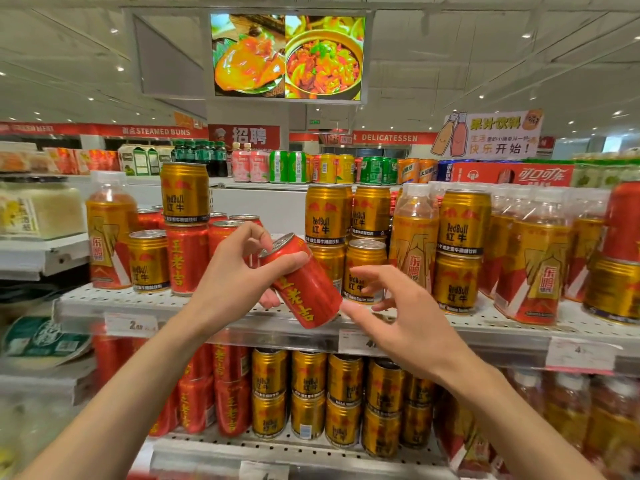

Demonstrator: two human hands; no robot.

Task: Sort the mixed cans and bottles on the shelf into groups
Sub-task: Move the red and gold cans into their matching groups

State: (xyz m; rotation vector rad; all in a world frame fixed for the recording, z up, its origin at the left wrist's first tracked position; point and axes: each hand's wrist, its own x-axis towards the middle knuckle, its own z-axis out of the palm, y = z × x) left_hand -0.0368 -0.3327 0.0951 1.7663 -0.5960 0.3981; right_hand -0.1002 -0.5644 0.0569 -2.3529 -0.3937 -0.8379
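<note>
My left hand (230, 271) grips a red can with yellow characters (304, 285), tilted in front of the upper shelf (485, 323). My right hand (391, 306) hovers just right of the can's base, fingers spread, holding nothing. On the shelf stand several red cans (187, 258) at the left, gold Red Bull cans (462, 251) stacked in the middle and right, one gold can (149, 261) among the reds, and orange-labelled bottles (110, 233) at both ends.
The lower shelf (277, 452) holds red cans at the left, gold cans (308, 393) in the middle and bottles at the right. White price tags (131, 325) hang on the shelf edge. A neighbouring shelf unit (41, 251) stands at the left.
</note>
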